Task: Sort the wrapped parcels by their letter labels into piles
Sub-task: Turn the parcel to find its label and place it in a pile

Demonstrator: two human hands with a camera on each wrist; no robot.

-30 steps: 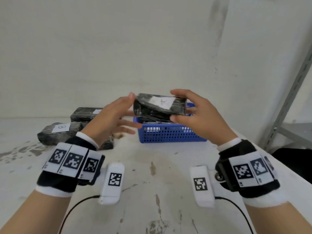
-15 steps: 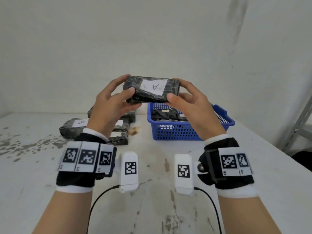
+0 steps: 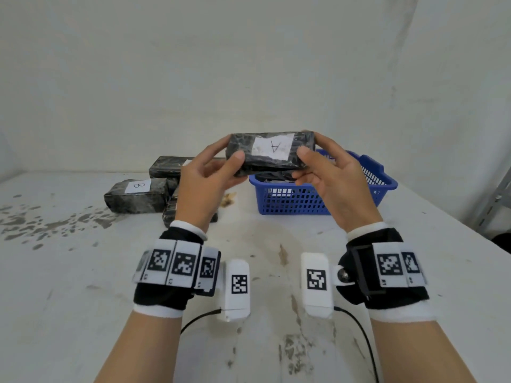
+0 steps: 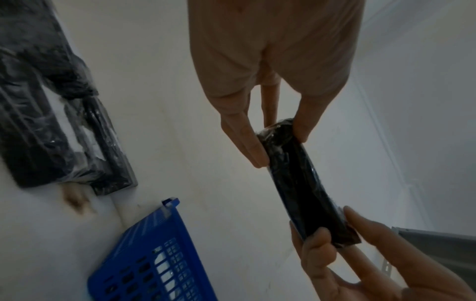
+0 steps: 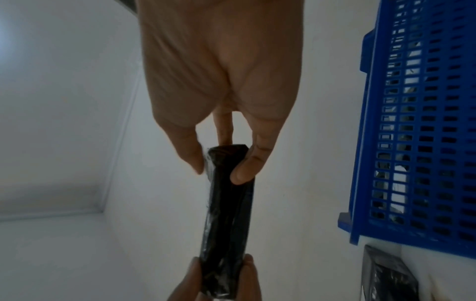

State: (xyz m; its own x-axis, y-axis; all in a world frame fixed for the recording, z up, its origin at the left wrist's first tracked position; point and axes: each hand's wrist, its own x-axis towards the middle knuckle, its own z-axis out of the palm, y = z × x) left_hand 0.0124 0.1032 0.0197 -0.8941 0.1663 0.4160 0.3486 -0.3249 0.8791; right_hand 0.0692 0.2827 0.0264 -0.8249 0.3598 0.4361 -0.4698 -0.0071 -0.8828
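A black wrapped parcel (image 3: 243,152) with a white label reading A is held in the air above the table, its label facing me. My left hand (image 3: 218,172) pinches its left end between thumb and fingers, and my right hand (image 3: 322,168) pinches its right end. The wrist views show the same parcel (image 4: 301,183) (image 5: 226,213) edge-on between both hands. On the table to the left lies a parcel labelled B (image 3: 135,194) with other black parcels (image 3: 168,168) behind and beside it. More parcels lie in the blue basket (image 3: 290,201).
The blue basket stands on the white table (image 3: 83,286) just beyond my right hand, near the wall. A grey metal shelf upright (image 3: 495,200) stands at the far right. A small brown scrap (image 3: 228,199) lies between the pile and the basket.
The parcel has come up out of the basket area and turned so its A label faces me. My left hand, open beside it a second ago, now grips its left end.
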